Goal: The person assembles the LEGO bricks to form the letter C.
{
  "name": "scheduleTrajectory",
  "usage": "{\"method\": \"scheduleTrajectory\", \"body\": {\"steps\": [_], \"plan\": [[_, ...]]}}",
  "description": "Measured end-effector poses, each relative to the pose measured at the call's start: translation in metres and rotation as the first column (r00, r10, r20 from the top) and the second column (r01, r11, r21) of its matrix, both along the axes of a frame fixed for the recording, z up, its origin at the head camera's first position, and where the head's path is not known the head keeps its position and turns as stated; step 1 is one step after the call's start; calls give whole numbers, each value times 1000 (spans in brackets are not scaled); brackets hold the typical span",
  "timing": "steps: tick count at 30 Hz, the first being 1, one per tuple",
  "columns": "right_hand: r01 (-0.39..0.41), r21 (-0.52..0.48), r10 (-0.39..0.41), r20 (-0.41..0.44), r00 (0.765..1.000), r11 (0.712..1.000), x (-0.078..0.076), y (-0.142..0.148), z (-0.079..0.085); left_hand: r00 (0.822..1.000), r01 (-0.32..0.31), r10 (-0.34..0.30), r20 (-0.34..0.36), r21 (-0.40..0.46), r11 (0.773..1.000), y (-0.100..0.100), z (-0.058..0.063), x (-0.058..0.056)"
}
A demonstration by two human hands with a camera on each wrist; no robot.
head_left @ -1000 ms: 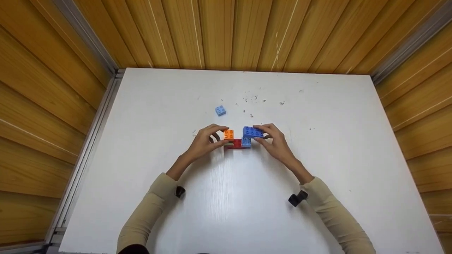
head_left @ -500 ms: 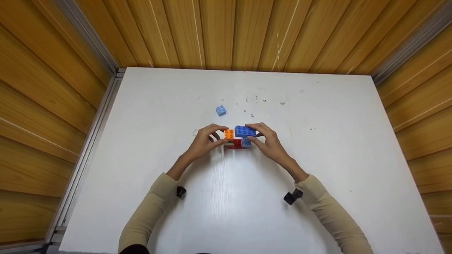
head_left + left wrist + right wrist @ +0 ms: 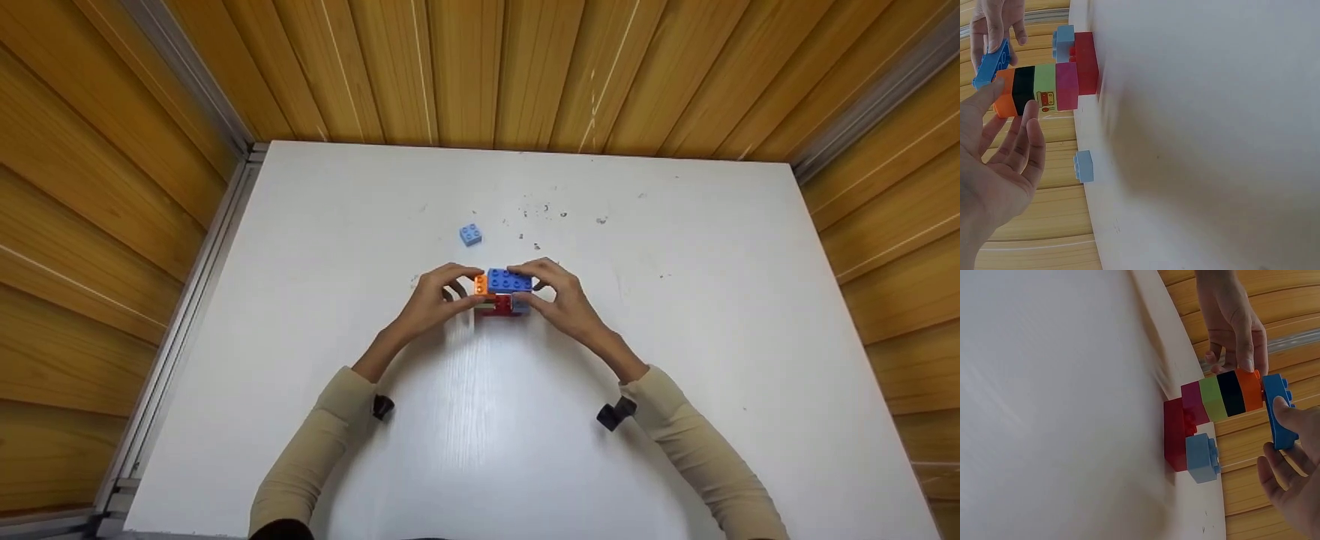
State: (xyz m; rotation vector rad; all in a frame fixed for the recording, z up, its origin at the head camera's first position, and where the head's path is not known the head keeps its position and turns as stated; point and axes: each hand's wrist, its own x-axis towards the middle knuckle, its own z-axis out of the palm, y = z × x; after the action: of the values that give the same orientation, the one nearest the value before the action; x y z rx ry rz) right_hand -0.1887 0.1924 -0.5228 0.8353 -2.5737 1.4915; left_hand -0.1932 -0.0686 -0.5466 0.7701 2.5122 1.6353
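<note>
A brick tower stands on a red brick (image 3: 1175, 439): magenta (image 3: 1193, 402), green (image 3: 1212, 399), black (image 3: 1231, 394) and orange (image 3: 1251, 391) bricks, from bottom to top. My left hand (image 3: 442, 292) pinches the orange brick between thumb and fingers. A long blue brick (image 3: 508, 281) is held by my right hand (image 3: 559, 296) at its right end. Its left end overlaps the orange brick's studs, slightly tilted in the right wrist view; I cannot tell whether they are joined. A light blue brick (image 3: 1201, 458) sits on the red brick's other end, below the blue one.
Another light blue brick (image 3: 470, 235) lies loose on the white table (image 3: 675, 337), beyond the tower. Dark marks dot the tabletop behind it. Wood-panelled walls (image 3: 465, 75) border the table at the back and sides.
My right hand has carried the blue brick leftward, from above the light blue brick to over the orange brick. The left hand has kept its pinch on the orange brick.
</note>
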Motion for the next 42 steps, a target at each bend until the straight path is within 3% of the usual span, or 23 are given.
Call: {"method": "scheduleTrajectory", "body": {"steps": [8,21,30,42], "plan": [[-80,73,81,-12,997,994,-6,0,7,999,-20,20,37,-9,1000,-2,0,0],[-112,207,113,8,994,972,-12,1,24,999,-19,20,34,-18,1000,2,0,-1],[-122,216,112,58,992,969,-12,1,27,1000,-12,12,27,4,1000,2,-2,-2],[-126,263,117,50,992,956,-11,0,29,999,-23,23,42,1,1000,3,-3,-2]]}}
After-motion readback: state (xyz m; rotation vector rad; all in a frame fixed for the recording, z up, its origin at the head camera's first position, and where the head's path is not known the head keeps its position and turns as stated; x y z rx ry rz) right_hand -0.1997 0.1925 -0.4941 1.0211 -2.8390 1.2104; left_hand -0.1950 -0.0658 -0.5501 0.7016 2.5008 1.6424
